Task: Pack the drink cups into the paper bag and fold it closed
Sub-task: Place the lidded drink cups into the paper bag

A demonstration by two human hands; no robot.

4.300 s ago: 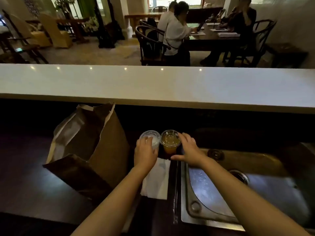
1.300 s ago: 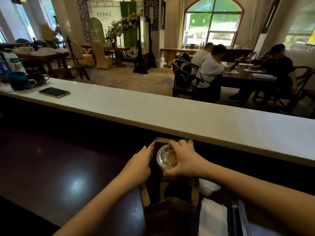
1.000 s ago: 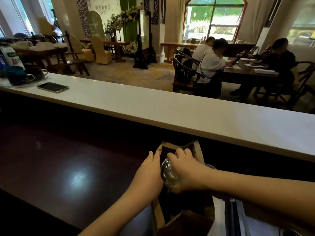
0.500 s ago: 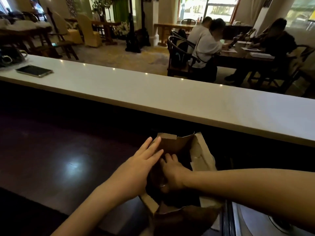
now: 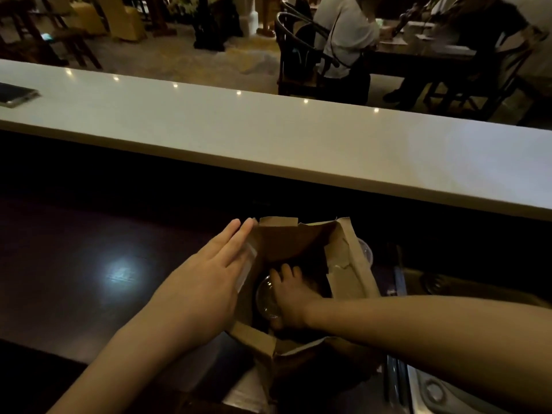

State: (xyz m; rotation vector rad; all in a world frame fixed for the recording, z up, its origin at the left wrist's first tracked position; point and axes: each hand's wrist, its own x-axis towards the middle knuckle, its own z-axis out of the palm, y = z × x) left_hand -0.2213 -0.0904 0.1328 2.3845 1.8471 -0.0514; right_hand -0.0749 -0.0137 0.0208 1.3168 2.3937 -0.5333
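The brown paper bag (image 5: 286,237) stands open on the dark tabletop (image 5: 89,264). The left hand (image 5: 206,282) lies flat on its left wall, fingers (image 5: 236,237) straight and pressed together. Inside, the right hand (image 5: 291,303) curls its fingers (image 5: 286,271) round a clear plastic lidded cup (image 5: 265,297); a second clear cup (image 5: 366,252) peeks from behind the bag's right wall

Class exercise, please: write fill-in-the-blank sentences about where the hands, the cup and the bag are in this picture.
1. The right hand grips a drink cup ____ the paper bag.
2. The left hand presses flat against the bag's wall from the ____.
3. The bag's top is ____, not yet folded.
4. A phone lies on the ____ counter.
Missing words: inside; outside; open; white.
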